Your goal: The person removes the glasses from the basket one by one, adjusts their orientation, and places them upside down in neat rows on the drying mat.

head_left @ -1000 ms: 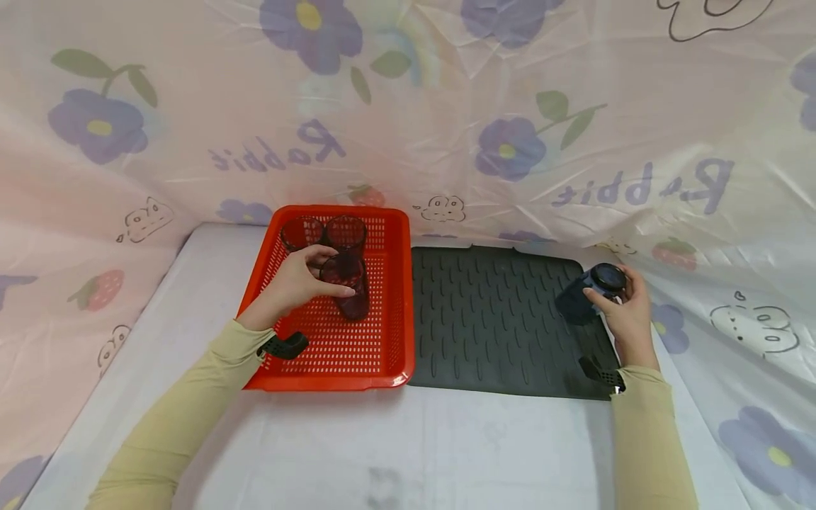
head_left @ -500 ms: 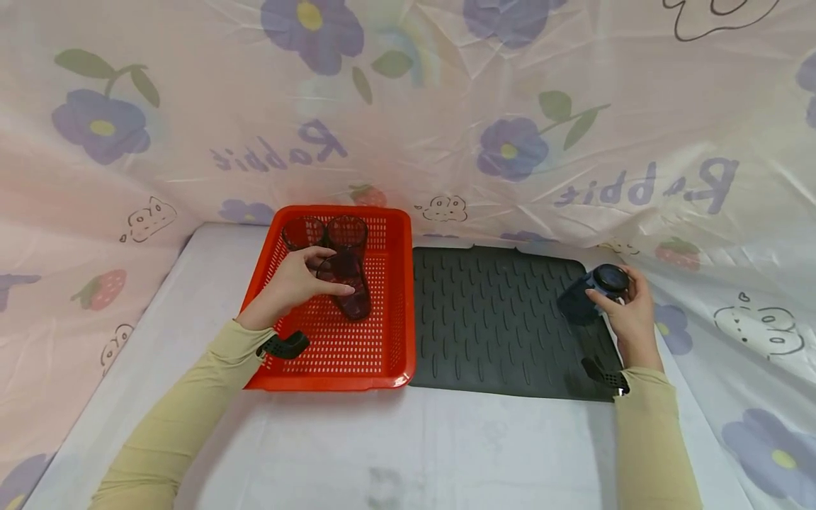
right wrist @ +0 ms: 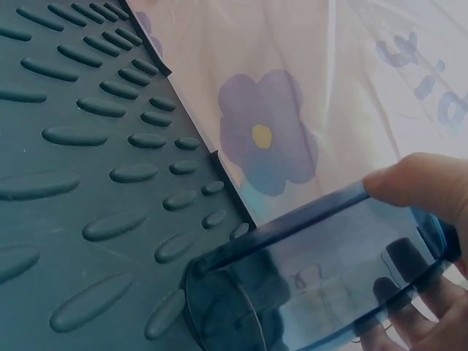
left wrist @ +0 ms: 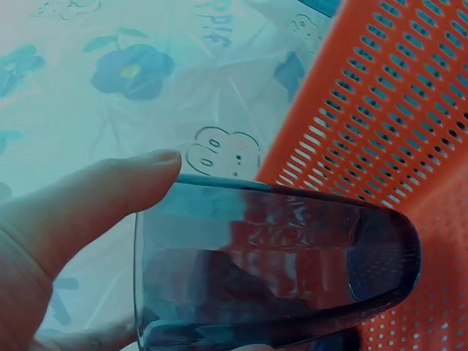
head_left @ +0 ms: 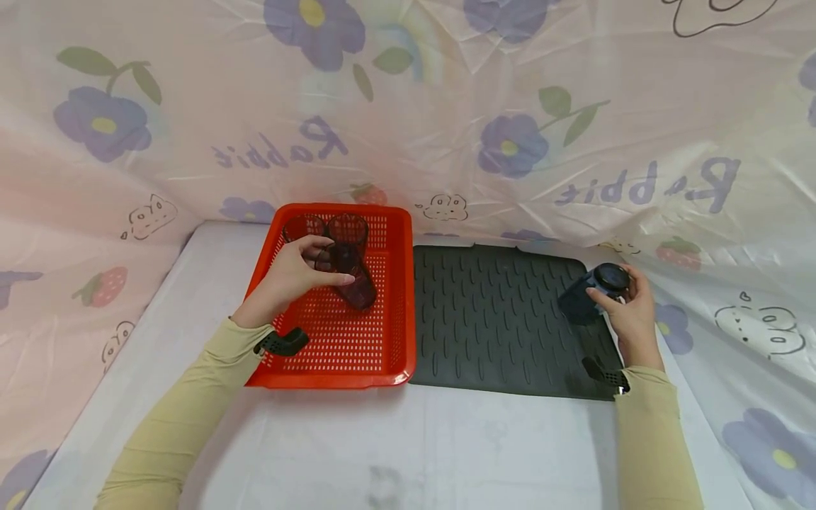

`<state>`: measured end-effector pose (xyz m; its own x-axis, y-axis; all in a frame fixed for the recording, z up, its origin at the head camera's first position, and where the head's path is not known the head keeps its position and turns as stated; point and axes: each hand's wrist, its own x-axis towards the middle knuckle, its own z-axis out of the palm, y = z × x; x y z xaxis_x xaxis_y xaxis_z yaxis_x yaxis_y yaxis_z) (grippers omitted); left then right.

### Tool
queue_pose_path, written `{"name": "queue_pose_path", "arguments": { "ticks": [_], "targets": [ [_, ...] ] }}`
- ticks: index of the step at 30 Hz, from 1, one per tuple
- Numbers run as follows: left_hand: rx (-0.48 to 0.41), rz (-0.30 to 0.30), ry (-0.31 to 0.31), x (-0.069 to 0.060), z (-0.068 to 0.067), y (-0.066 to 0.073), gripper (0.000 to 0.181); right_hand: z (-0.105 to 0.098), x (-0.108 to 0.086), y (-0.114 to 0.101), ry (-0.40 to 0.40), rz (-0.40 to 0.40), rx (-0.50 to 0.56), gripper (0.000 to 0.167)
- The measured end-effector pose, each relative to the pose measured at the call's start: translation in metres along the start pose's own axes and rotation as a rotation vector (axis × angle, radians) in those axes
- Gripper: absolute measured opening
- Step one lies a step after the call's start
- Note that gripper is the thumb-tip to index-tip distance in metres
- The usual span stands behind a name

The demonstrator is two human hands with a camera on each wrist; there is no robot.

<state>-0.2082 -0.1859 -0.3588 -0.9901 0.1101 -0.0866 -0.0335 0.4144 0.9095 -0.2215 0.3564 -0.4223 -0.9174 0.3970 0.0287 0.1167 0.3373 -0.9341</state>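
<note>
In the head view the left hand (head_left: pixel 290 276) grips a dark see-through glass (head_left: pixel 360 289) near its rim, tilted over the red basket (head_left: pixel 408 312). The left wrist view shows the thumb along the upper side of this glass (left wrist: pixel 292 248). Behind it, two more glasses (head_left: pixel 348 228) stand at the basket's back. My right hand (head_left: pixel 630 315) holds a bluish glass (head_left: pixel 579 301), tilted, at the right edge of the dark ridged mat (head_left: pixel 497 319). From the right wrist, thumb and fingers lie around opposite sides of this glass (right wrist: pixel 314 278).
Basket and mat lie side by side on a white-covered table (head_left: pixel 459 453). A patterned sheet (head_left: pixel 408 106) hangs behind the table and down both sides. Dark straps circle both wrists.
My left hand has moved slightly up and back with its glass, whose base has swung to the right and up. The right hand and its glass have barely moved.
</note>
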Motion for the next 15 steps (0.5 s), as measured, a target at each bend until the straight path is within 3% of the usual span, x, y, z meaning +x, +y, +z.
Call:
{"name": "queue_pose_path", "arguments": {
  "ticks": [8,15],
  "targets": [
    [0.0,0.058,0.082,-0.009,0.001,0.012,0.078,0.001,0.0,-0.003,-0.007,0.013,0.008,0.076],
    [-0.086,0.094,0.15,-0.017,0.003,0.021,0.074,-0.001,-0.002,0.0,-0.014,0.004,0.011,0.076]
  ]
}}
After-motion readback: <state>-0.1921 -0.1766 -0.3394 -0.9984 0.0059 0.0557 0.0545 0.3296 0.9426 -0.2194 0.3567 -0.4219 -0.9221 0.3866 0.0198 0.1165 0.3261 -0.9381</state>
